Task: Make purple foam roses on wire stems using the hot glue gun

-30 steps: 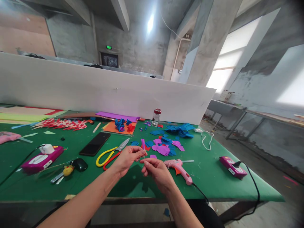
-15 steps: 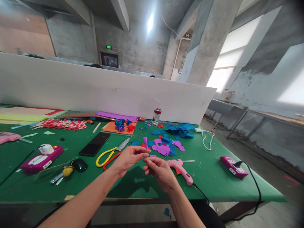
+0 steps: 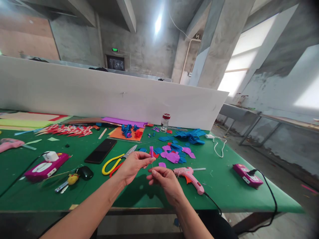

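Note:
My left hand (image 3: 136, 164) pinches a small rolled purple paper petal (image 3: 151, 151), which stands upright above the fingertips. Below it a thin pale wire or thread (image 3: 152, 164) runs down towards my right hand (image 3: 161, 179), whose thumb and forefinger are closed on its lower end. Just past the hands lie loose purple (image 3: 172, 157) and blue paper petals (image 3: 158, 150). A pink glue gun (image 3: 190, 177) rests right of my right hand, partly over a red-orange scrap. Scissors (image 3: 109, 166) with yellow and red handles lie beside my left hand, partly covered by it.
Finished-looking blue paper flowers (image 3: 127, 130) sit on orange sheets. A phone (image 3: 101, 151), a key bunch (image 3: 72, 179), and purple power strips (image 3: 47, 167) lie on the green table (image 3: 99, 192). A glass jar (image 3: 165, 122) stands before the white board (image 3: 139, 99).
My hands have moved slightly apart, with my right hand a little lower and the thin strand showing between them. The purple petal has turned and sits lower in my left fingers.

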`<action>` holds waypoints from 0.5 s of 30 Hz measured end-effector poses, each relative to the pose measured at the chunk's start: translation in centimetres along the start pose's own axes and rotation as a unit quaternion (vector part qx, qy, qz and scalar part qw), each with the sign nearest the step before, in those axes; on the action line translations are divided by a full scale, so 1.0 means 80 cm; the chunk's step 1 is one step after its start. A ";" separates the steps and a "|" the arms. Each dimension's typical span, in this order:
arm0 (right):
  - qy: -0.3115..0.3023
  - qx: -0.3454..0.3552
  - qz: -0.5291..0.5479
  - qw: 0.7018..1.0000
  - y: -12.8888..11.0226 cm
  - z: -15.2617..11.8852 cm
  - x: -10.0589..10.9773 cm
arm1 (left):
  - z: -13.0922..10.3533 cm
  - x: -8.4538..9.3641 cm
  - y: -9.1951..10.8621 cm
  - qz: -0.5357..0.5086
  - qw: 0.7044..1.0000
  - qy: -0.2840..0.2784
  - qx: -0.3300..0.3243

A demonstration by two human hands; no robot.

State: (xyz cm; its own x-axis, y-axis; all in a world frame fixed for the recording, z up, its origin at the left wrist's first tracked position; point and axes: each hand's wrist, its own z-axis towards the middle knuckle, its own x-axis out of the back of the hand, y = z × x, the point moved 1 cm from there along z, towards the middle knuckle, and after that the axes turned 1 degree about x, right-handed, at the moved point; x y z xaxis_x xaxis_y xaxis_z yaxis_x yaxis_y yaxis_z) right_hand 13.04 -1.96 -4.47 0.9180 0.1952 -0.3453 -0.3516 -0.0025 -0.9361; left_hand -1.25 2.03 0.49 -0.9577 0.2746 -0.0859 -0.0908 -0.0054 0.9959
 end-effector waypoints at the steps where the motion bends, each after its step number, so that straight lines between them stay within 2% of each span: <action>1: 0.010 0.007 -0.007 1.000 0.000 0.001 0.000 | 0.000 0.000 0.000 0.001 1.000 -0.001 -0.002; 4: 0.033 0.026 -0.018 0.999 0.002 0.002 -0.002 | -0.002 -0.005 0.001 0.003 1.000 0.006 -0.016; 10: 0.045 0.016 0.012 0.999 0.009 0.004 -0.004 | -0.005 -0.018 -0.003 0.039 0.995 0.069 -0.063; 15: 0.035 -0.007 0.059 0.998 0.006 0.003 0.000 | 0.002 -0.007 -0.006 0.017 1.000 0.004 -0.007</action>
State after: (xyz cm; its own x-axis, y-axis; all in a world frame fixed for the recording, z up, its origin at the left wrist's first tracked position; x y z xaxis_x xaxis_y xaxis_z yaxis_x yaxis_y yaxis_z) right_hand 12.81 -1.74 -4.92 0.8806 0.1240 -0.4573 -0.4567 -0.0344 -0.8889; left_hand -0.65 2.04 0.06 -0.9624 0.2665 -0.0525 -0.0624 -0.0288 0.9976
